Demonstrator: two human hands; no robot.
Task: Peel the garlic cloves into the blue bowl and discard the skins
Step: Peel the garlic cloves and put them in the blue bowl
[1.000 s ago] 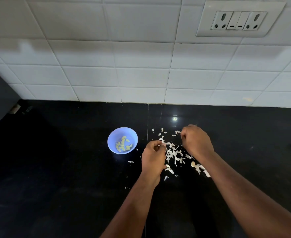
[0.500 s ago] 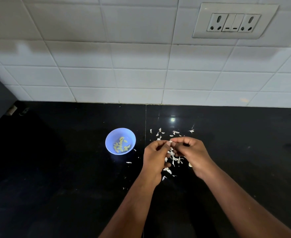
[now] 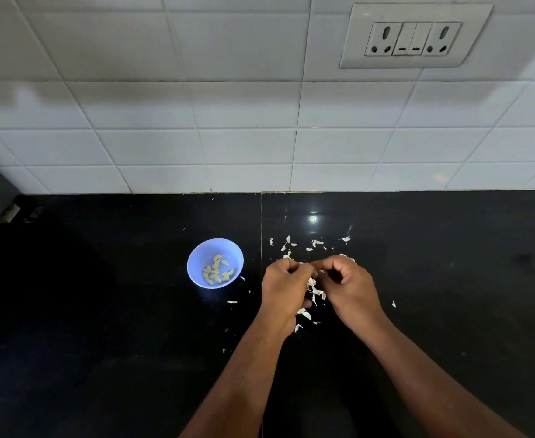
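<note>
Two curled hands, left hand [image 3: 286, 287] and right hand [image 3: 349, 287], fingertips together, pinched item hidden, above skins [image 3: 315, 290].

A black glossy tabletop [image 3: 101, 343] lay in front of me, a seam running across it front to back. Behind the tabletop rose a white tiled wall [image 3: 196, 128]. High on that wall, toward the right, sat a white socket panel [image 3: 414, 36].

Blue bowl [image 3: 196, 257] stands upright, holding peeled yellowish cloves [image 3: 216, 269]. White skins [image 3: 315, 290] lie scattered right of it.
</note>
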